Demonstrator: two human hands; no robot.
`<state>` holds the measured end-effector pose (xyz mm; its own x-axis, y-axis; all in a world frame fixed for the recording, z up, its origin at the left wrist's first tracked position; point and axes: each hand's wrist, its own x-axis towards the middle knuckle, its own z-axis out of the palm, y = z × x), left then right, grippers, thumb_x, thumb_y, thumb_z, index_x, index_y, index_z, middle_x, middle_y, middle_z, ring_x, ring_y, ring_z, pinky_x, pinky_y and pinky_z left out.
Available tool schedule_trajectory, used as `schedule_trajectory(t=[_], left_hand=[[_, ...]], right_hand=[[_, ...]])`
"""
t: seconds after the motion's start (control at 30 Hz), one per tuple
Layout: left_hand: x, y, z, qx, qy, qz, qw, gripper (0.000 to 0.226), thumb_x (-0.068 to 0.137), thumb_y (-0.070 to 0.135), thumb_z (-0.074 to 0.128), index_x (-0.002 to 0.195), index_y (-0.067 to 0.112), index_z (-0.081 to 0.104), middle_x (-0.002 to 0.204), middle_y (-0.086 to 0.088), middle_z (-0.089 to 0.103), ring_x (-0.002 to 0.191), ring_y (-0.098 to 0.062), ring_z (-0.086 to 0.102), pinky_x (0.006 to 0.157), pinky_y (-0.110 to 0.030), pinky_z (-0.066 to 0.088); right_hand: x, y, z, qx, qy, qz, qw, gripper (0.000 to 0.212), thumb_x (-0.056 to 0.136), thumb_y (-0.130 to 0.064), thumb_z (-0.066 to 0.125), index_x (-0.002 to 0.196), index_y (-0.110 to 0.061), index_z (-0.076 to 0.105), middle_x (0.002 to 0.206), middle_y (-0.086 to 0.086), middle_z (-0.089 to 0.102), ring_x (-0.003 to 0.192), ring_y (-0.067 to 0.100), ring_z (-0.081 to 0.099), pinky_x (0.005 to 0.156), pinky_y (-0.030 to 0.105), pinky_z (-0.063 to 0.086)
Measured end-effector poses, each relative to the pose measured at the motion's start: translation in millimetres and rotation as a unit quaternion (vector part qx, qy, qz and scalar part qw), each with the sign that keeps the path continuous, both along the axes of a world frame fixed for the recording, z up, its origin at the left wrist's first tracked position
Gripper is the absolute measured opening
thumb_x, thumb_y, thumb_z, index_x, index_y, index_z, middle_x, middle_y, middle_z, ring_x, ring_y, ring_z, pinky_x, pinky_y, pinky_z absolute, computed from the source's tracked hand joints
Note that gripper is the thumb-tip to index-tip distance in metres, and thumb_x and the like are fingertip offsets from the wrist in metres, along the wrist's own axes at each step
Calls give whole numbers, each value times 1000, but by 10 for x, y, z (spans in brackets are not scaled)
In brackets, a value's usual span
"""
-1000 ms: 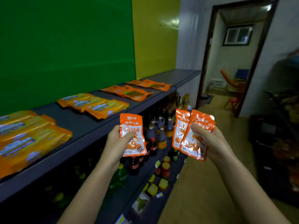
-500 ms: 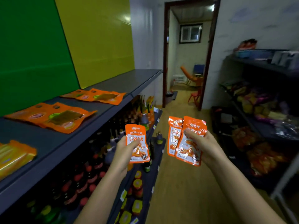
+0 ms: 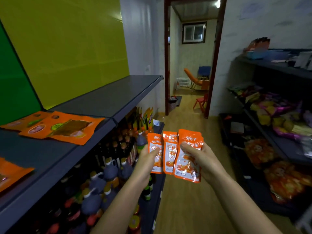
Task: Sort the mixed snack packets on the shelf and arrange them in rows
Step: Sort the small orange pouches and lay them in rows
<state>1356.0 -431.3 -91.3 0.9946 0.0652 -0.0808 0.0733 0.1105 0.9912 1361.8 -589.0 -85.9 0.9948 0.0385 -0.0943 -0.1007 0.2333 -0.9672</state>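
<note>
packets [image 3: 170,154] first: three small orange ones were fanned out in mid-air over the aisle, none of them on a shelf. left hand [image 3: 145,164] pinched the one at 9 o'clock of the fan, thumb across its front. right hand [image 3: 202,161] pinched the other two, overlapped, thumb on the front one. both grips were narrow, just thumb and fingers on slick film.

my worry: the middle packet [image 3: 169,156] looked held mostly by the overlap, so it could've slid out to the floor [image 3: 185,208] at 6 o'clock or onto the bottles [image 3: 109,173] at 8 o'clock. top shelf [image 3: 108,98] sat at 10 o'clock, with bigger orange packs [image 3: 70,130] lying at 9 o'clock, same colour, so muddling the rows seemed easy.
</note>
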Motion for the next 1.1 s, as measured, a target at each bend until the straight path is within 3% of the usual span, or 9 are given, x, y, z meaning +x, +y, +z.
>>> schedule_trajectory(t=[0.1, 0.27, 0.43, 0.57, 0.63, 0.73, 1.0, 1.1], left_hand=[[340, -131, 16, -40, 5, 15, 999, 20, 97, 25, 44, 105, 18, 61, 85, 0, 72, 71, -14, 69, 61, -26, 54], [989, -333, 55, -105, 7, 73, 992, 32, 95, 34, 46, 117, 14, 57, 106, -13, 70, 83, -22, 69, 65, -30, 57], [1537, -473, 136, -106, -22, 148, 983, 32, 91, 30, 55, 114, 10, 61, 102, -16, 72, 90, -31, 70, 78, -39, 58], [1835, -373, 230, -126, -44, 196, 972, 23, 90, 31, 55, 103, 15, 65, 91, -10, 76, 79, -25, 73, 63, -31, 59], [1943, -274, 300, -117, -58, 229, 965, 23, 90, 30, 55, 105, 15, 64, 94, -10, 75, 82, -26, 73, 68, -35, 59], [2069, -67, 425, -100, -104, 274, 951, 18, 91, 26, 54, 101, 16, 65, 91, -7, 76, 80, -24, 73, 61, -30, 59], [2273, 735, 707, -22, -169, 413, 895, 13, 93, 24, 53, 97, 19, 64, 82, 1, 76, 73, -16, 73, 55, -24, 57], [2344, 1031, 839, -13, -184, 461, 868, 10, 93, 23, 53, 95, 19, 62, 72, 6, 75, 64, -11, 72, 49, -21, 55]], right_hand=[[443, 52, -32, -7, -9, 24, 1000, 32, 84, -17, 66, 112, -9, 54, 99, 15, 71, 75, 23, 72, 57, 29, 59], [1338, 79, -2, -20, -40, 54, 998, 50, 81, -20, 71, 123, -5, 48, 109, 18, 67, 91, 32, 69, 82, 47, 56], [2030, 119, 121, -23, -70, 142, 987, 28, 81, -19, 70, 106, -11, 61, 92, 9, 75, 78, 23, 73, 64, 32, 59], [2440, 231, 250, -41, -91, 223, 970, 11, 81, -20, 70, 90, -16, 66, 86, 8, 76, 73, 22, 73, 60, 28, 58], [2607, 341, 322, -40, -98, 259, 960, 11, 81, -22, 70, 90, -17, 67, 85, 6, 76, 76, 23, 73, 65, 32, 60], [2826, 568, 439, -41, -123, 297, 946, 16, 80, -27, 71, 92, -17, 67, 86, 3, 76, 78, 22, 74, 72, 36, 60], [3353, 1308, 711, -4, -178, 366, 913, 8, 81, -23, 69, 88, -21, 65, 82, 0, 76, 72, 16, 73, 55, 22, 55], [3577, 1628, 859, -16, -187, 390, 901, 11, 81, -26, 69, 86, -19, 63, 75, 0, 75, 67, 15, 73, 56, 24, 55]])
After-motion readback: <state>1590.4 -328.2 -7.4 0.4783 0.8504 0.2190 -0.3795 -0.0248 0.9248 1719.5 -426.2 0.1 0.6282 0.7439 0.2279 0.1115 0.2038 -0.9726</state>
